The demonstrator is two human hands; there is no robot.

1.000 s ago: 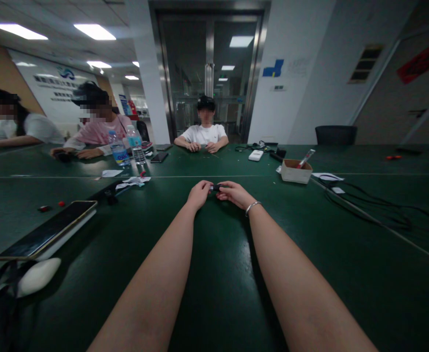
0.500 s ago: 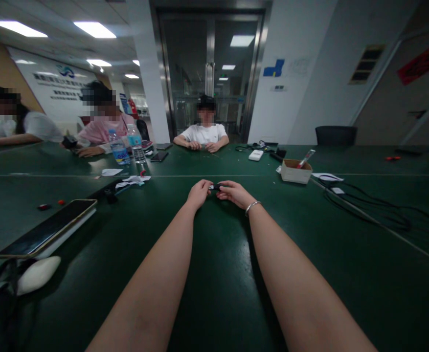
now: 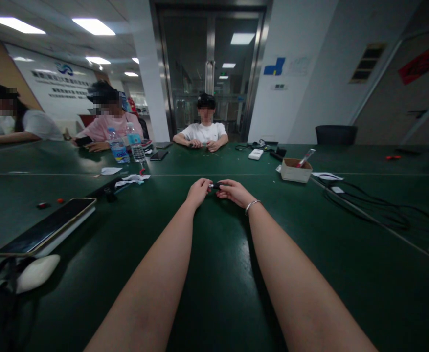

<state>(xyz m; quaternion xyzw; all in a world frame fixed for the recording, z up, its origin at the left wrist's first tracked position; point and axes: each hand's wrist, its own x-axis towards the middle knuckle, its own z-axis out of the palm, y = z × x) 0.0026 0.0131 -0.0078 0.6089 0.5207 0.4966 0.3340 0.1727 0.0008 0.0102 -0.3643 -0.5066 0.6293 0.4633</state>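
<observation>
Both arms reach forward over the dark green table (image 3: pixel 221 274). Between my hands is a small, short object (image 3: pixel 216 186), black on the right and silvery toward the left; its exact kind is too small to make out. My left hand (image 3: pixel 198 192) is closed, its fingertips pinching the silvery end. The black end is gripped by the fingers of my right hand (image 3: pixel 235 192), which has a silver bangle (image 3: pixel 252 207) at its wrist. The fingers partly hide the object.
A phone on a white box (image 3: pixel 49 227) lies left, beside a white rounded thing (image 3: pixel 38 274) with black straps. Paper scraps (image 3: pixel 132 181) and bottles (image 3: pixel 136 144) stand beyond. Right are a small open box (image 3: pixel 296 171) and black cables (image 3: pixel 375 200). Several people sit around the table.
My hands keep nearly the same place and grip. The view has shifted slightly. At the left, the person in pink has moved their head and the dark thing in their hand.
</observation>
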